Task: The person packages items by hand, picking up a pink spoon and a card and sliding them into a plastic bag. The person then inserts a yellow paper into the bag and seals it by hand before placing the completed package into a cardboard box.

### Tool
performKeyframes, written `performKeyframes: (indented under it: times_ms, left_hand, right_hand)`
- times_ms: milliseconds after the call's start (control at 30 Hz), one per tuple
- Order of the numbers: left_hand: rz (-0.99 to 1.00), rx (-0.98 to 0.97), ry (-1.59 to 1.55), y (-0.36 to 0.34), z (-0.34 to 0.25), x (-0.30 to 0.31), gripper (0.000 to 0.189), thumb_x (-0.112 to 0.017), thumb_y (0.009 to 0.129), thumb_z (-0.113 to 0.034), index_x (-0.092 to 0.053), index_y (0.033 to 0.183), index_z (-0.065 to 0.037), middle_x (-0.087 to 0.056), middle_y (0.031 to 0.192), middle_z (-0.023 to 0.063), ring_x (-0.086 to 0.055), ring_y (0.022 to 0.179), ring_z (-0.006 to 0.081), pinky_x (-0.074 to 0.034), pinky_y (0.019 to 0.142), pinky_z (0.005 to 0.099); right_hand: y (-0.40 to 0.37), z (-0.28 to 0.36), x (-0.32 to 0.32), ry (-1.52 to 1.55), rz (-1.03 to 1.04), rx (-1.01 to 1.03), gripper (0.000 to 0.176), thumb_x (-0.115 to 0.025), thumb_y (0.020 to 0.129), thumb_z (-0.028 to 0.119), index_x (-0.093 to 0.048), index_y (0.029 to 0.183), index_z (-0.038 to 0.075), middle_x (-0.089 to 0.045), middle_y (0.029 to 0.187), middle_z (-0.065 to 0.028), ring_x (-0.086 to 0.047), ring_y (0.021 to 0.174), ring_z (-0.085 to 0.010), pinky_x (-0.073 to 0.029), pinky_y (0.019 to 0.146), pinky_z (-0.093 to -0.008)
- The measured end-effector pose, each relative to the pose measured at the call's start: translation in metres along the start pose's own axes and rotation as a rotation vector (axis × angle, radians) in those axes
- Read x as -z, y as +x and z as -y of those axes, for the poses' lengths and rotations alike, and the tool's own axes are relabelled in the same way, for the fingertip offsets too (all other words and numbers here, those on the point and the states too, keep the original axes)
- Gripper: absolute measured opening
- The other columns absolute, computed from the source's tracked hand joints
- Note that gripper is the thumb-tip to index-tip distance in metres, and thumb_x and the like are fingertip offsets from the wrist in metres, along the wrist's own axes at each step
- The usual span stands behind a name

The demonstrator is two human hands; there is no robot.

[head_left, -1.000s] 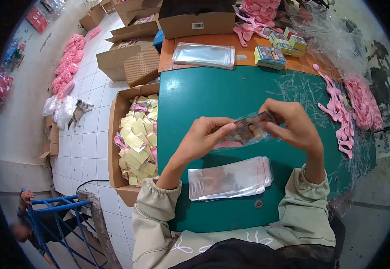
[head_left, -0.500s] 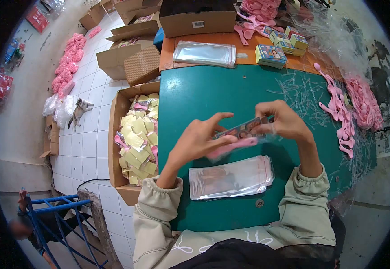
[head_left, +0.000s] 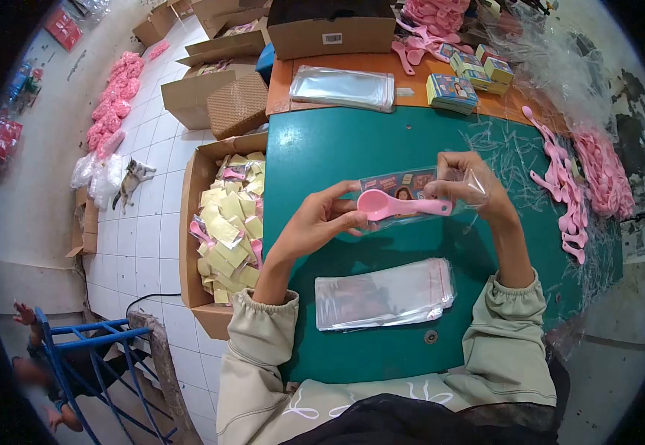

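Between my hands, above the green table, is a clear plastic bag [head_left: 462,191] with a pink spoon [head_left: 403,205] and a printed card [head_left: 397,182] in it. My left hand [head_left: 321,224] pinches the bag's left end, beside the spoon's bowl. At the other end my right hand [head_left: 465,185] grips the bag near its opening, by the spoon's handle. Below them on the table lies a stack of clear bags [head_left: 382,294].
To the left, a carton [head_left: 189,259] holds many packed cards and pink spoons. Loose pink spoons [head_left: 560,193] lie at right beside plastic strips. Card stacks [head_left: 451,93] and more clear bags [head_left: 343,87] are at the back. A person [head_left: 77,371] and a cat [head_left: 131,182] are at left.
The bag has turned so that the spoon and card face me flat. My left hand has closed on its left end. The person at lower left has moved their arms.
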State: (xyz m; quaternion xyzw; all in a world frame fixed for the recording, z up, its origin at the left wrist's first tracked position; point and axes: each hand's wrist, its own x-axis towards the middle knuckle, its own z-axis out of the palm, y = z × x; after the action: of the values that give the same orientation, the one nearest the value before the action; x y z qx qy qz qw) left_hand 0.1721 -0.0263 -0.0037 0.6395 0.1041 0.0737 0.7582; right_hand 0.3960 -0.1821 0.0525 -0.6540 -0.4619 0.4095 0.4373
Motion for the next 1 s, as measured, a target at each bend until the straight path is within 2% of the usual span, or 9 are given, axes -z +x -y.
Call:
performKeyframes:
  times_ms: [167,233,367,433,500,533,633,833,1000]
  left_hand:
    - [-0.05,0.012,0.095,0.001,0.005,0.001,0.047,-0.056,0.09,-0.015,-0.037,0.132,-0.005,-0.061,0.105,0.0126,-0.062,0.092,0.019,-0.053,0.071,0.0277]
    - [-0.179,-0.055,0.229,0.003,0.008,-0.007,0.05,-0.054,0.091,-0.016,-0.031,0.134,-0.005,-0.06,0.108,0.0147,-0.061,0.095,0.0203,-0.053,0.072,0.0284]
    - [-0.181,0.102,-0.064,0.005,0.015,-0.016,0.059,-0.044,0.095,-0.018,-0.007,0.141,-0.009,-0.058,0.11,0.0183,-0.061,0.098,0.0242,-0.053,0.076,0.0314]
    - [-0.136,0.228,-0.311,0.002,0.006,-0.023,0.063,-0.04,0.097,-0.017,0.004,0.142,-0.01,-0.059,0.108,0.0192,-0.062,0.095,0.0246,-0.053,0.076,0.033]
    - [-0.087,0.267,-0.286,-0.001,0.012,-0.021,0.065,-0.037,0.097,-0.018,0.011,0.141,-0.011,-0.057,0.108,0.0215,-0.061,0.097,0.0261,-0.052,0.078,0.0344]
    - [-0.063,0.285,-0.275,-0.003,0.014,-0.02,0.066,-0.036,0.098,-0.018,0.014,0.141,-0.012,-0.057,0.109,0.0226,-0.06,0.099,0.0268,-0.052,0.078,0.0352]
    - [-0.052,0.289,-0.236,-0.009,0.014,-0.021,0.062,-0.035,0.098,-0.016,0.007,0.143,-0.017,-0.054,0.113,0.0237,-0.059,0.103,0.0294,-0.052,0.082,0.0378]
    - [-0.063,0.189,-0.294,-0.016,0.028,-0.021,0.066,-0.039,0.095,-0.008,0.006,0.143,-0.016,-0.056,0.106,0.017,-0.058,0.101,0.023,-0.048,0.089,0.0347]
    - [-0.138,0.182,-0.273,-0.014,0.027,-0.026,0.068,-0.042,0.095,-0.008,0.005,0.143,-0.014,-0.057,0.103,0.0155,-0.059,0.094,0.0179,-0.048,0.088,0.031]
  right_hand:
    - [0.001,-0.003,0.006,-0.075,0.077,0.038,0.016,-0.07,0.075,0.014,-0.063,0.078,0.0,-0.057,0.063,0.0004,-0.051,0.058,-0.0067,-0.04,0.051,-0.0218]
    - [-0.001,0.001,0.002,-0.205,-0.115,0.088,0.018,-0.07,0.076,0.015,-0.064,0.081,0.0,-0.06,0.066,-0.0017,-0.054,0.062,-0.0084,-0.043,0.056,-0.0229]
    - [-0.007,0.025,-0.029,-0.335,-0.267,0.188,0.025,-0.068,0.077,0.018,-0.063,0.093,0.0,-0.064,0.081,-0.0089,-0.062,0.075,-0.0175,-0.048,0.069,-0.0284]
    - [-0.007,0.02,-0.036,-0.44,-0.054,0.316,0.029,-0.067,0.077,0.017,-0.061,0.1,0.002,-0.062,0.092,-0.0126,-0.061,0.082,-0.0236,-0.048,0.074,-0.0317]
    - [-0.006,0.009,-0.041,-0.557,0.116,0.341,0.034,-0.066,0.076,0.015,-0.058,0.108,0.006,-0.057,0.104,-0.0145,-0.056,0.095,-0.0299,-0.045,0.081,-0.0369]
    - [-0.007,0.004,-0.043,-0.593,0.109,0.34,0.032,-0.066,0.075,0.015,-0.058,0.105,0.006,-0.057,0.102,-0.0137,-0.055,0.095,-0.0298,-0.045,0.08,-0.0371]
    - [-0.008,-0.005,-0.054,-0.66,0.104,0.333,0.025,-0.067,0.074,0.015,-0.058,0.096,0.005,-0.055,0.097,-0.0119,-0.053,0.095,-0.0293,-0.045,0.079,-0.0376]
    - [-0.007,-0.015,-0.087,-0.709,0.061,0.433,0.02,-0.066,0.072,0.015,-0.055,0.084,0.003,-0.051,0.087,-0.0116,-0.052,0.086,-0.0279,-0.043,0.076,-0.0388]
    - [-0.007,-0.016,-0.09,-0.708,0.082,0.429,0.018,-0.064,0.071,0.013,-0.054,0.082,0.002,-0.051,0.085,-0.0117,-0.051,0.085,-0.0277,-0.042,0.077,-0.0387]
